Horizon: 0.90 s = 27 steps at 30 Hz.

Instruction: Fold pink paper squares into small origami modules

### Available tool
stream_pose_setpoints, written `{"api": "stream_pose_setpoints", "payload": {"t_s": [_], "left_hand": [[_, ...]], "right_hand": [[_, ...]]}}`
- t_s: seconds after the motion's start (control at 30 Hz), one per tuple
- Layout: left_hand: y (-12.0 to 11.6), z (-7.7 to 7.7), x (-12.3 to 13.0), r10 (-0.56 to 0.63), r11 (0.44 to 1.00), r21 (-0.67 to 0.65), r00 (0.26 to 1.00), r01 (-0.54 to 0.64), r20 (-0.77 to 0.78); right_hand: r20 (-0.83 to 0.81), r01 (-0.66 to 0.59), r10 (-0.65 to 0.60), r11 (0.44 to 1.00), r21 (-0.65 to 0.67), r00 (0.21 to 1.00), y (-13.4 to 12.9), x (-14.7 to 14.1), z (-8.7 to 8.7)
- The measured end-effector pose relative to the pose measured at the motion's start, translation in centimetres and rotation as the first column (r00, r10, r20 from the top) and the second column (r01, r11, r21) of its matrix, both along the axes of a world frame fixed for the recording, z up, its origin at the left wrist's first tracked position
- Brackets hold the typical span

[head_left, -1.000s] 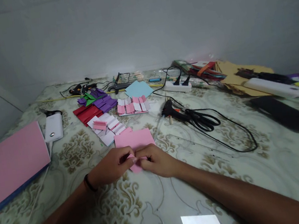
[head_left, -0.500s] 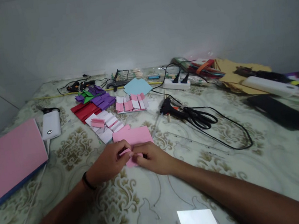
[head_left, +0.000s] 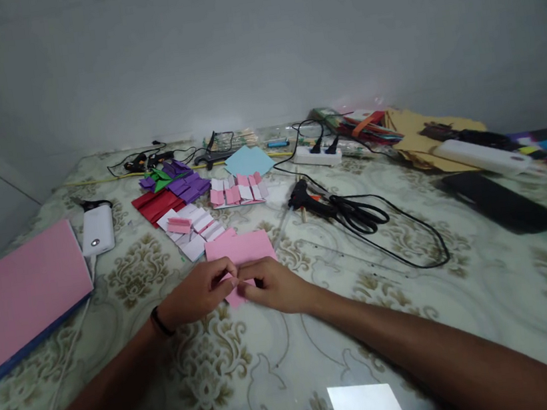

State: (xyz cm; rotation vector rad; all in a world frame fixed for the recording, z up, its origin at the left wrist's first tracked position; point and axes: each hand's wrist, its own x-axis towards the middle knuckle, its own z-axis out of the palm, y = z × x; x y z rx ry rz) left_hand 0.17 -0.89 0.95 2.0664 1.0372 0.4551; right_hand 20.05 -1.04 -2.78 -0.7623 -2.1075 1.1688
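Observation:
My left hand [head_left: 199,291] and my right hand [head_left: 277,285] meet near the middle of the table, fingers closed on a small folded pink paper [head_left: 232,296]. Fingertips and thumbs of both hands almost touch and hide part of it. Just behind them lies a larger pink sheet [head_left: 243,246] on the patterned tablecloth [head_left: 274,359]. Folded white and pink papers [head_left: 192,232] lie beyond my left hand, and another pink-and-white folded group [head_left: 239,191] sits farther back.
Red folded paper [head_left: 155,206], purple pieces [head_left: 190,185] and blue sheets [head_left: 248,161] lie behind. At right are a glue gun [head_left: 308,199] with coiled cable, power strip [head_left: 317,155] and black case [head_left: 505,201]. Left: pink sheet stack [head_left: 28,298], power bank [head_left: 97,228]. White square [head_left: 368,408] in front.
The view has shifted slightly, showing the table's front edge. Both hands keep hold of the small pink paper, with little change in their pose.

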Motion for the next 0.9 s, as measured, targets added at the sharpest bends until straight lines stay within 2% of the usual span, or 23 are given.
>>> {"api": "stream_pose_setpoints", "payload": {"t_s": [0.53, 0.73, 0.9], "left_hand": [[-0.15, -0.63, 0.04, -0.039, 0.998, 0.058, 0.999, 0.038, 0.017], [0.19, -0.50, -0.13, 0.115, 0.993, -0.036, 0.993, -0.113, 0.040], [0.42, -0.63, -0.41, 0.172, 0.983, -0.084, 0.979, -0.164, 0.107]], "right_hand": [[-0.045, -0.007, 0.006, 0.999, -0.032, 0.999, 0.15, -0.01, -0.45], [-0.055, 0.007, -0.009, 0.999, -0.042, 0.998, 0.18, 0.04, -0.15], [-0.061, -0.010, 0.006, 0.999, -0.052, 0.998, 0.15, 0.08, 0.02]]}}
